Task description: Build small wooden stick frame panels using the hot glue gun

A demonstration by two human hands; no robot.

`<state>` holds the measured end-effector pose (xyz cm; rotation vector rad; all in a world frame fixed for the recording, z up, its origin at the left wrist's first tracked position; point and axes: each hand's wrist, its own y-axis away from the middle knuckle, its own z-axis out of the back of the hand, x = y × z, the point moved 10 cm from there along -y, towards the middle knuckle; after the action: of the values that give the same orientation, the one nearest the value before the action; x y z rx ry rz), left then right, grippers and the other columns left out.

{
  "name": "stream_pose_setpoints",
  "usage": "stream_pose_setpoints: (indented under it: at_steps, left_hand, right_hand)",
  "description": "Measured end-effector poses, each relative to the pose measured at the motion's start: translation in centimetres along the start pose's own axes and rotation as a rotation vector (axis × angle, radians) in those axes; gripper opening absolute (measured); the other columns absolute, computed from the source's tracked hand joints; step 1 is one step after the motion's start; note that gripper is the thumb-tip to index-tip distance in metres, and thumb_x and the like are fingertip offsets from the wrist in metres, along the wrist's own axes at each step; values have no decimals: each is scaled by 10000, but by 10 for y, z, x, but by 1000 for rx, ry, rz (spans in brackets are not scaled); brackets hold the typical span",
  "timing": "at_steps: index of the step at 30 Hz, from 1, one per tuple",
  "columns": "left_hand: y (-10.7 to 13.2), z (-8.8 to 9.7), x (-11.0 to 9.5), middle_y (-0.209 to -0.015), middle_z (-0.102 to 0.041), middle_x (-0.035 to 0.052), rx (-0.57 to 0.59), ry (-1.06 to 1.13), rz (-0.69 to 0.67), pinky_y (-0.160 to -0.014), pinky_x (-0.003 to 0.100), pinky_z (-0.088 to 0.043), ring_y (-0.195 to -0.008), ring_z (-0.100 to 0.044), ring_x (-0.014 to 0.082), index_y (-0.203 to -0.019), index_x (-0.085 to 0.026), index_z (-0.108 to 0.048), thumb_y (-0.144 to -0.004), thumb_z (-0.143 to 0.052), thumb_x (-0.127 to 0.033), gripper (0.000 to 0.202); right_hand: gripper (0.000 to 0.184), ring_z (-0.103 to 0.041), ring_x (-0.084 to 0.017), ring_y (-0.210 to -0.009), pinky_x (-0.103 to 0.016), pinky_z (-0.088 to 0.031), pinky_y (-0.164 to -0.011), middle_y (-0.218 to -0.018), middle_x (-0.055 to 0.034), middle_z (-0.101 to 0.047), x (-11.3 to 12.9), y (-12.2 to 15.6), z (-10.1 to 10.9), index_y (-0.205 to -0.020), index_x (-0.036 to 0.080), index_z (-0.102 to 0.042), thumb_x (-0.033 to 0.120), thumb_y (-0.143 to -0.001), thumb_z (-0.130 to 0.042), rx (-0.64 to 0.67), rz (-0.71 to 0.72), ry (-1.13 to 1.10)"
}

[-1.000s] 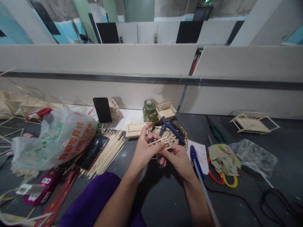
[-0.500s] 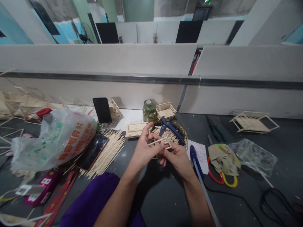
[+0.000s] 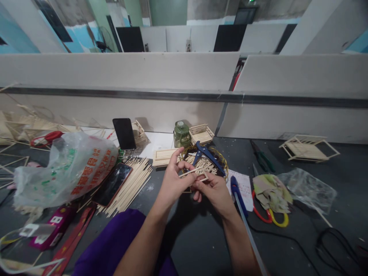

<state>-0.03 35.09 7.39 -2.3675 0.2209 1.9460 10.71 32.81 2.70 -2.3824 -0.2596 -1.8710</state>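
Observation:
My left hand (image 3: 174,180) and my right hand (image 3: 214,191) meet above the dark table, both pinched on a small frame of thin wooden sticks (image 3: 198,174). The left thumb and forefinger grip its left end; the right fingers hold its lower right side. Just behind the hands sits a round wire basket (image 3: 222,163) holding short sticks, with blue-handled pliers (image 3: 208,154) lying across it. A bundle of long sticks (image 3: 132,184) lies to the left of my left hand.
A printed plastic bag (image 3: 66,168) and two phones (image 3: 124,133) lie at left. A green jar (image 3: 181,134) and small stick crates (image 3: 202,133) stand behind. Right: a glue gun (image 3: 238,195), red-yellow scissors (image 3: 271,218), green pliers (image 3: 261,157), a stick model (image 3: 307,147).
The hands stay almost in place; the stick frame and fingers shift only slightly between frames.

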Motion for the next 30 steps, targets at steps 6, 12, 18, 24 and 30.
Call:
stream_pose_setpoints:
  at_steps: [6,12,18,24,30]
  left_hand:
    - [0,2,-1,-798,-602,-22,-1,-52,-8,-645,240,-466,-700,-568,126,-1459,-210,-284,-701,-744,-176,887]
    - [0,4,-3,-803,-607,-15,-7,-113,-29,-705,257,-462,-730,-576,128,-1457,-191,-282,-710,-722,-161,868]
    - [1,4,-7,-821,-601,-10,-22,-149,-29,-734,272,-462,-743,-572,128,-1463,-187,-283,-718,-701,-154,855]
    - [2,3,-2,-852,-590,-11,7,-100,1,-676,245,-465,-737,-564,122,-1469,-222,-289,-722,-692,-158,850]
    - [2,3,-1,-855,-585,-7,17,-94,-4,-674,248,-478,-726,-569,121,-1468,-217,-278,-735,-703,-179,848]
  right_hand:
    - [259,-619,-96,-467,-175,-469,-425,-633,15,-649,-1,0,-3,-779,163,-641,402,-807,-736,14,-1,-3]
    - [262,-612,-96,-460,-176,-474,-431,-581,21,-632,-2,0,-5,-774,160,-636,400,-810,-732,27,-19,9]
    - [298,-614,-102,-460,-187,-482,-420,-609,14,-642,-2,-1,-4,-772,160,-634,438,-788,-742,15,-16,14]
    - [310,-611,-105,-457,-192,-482,-412,-615,13,-644,-1,0,-3,-782,165,-636,453,-778,-749,0,-20,8]
    - [304,-607,-103,-453,-188,-479,-412,-596,17,-640,-1,0,-4,-776,164,-634,447,-783,-746,1,-22,8]
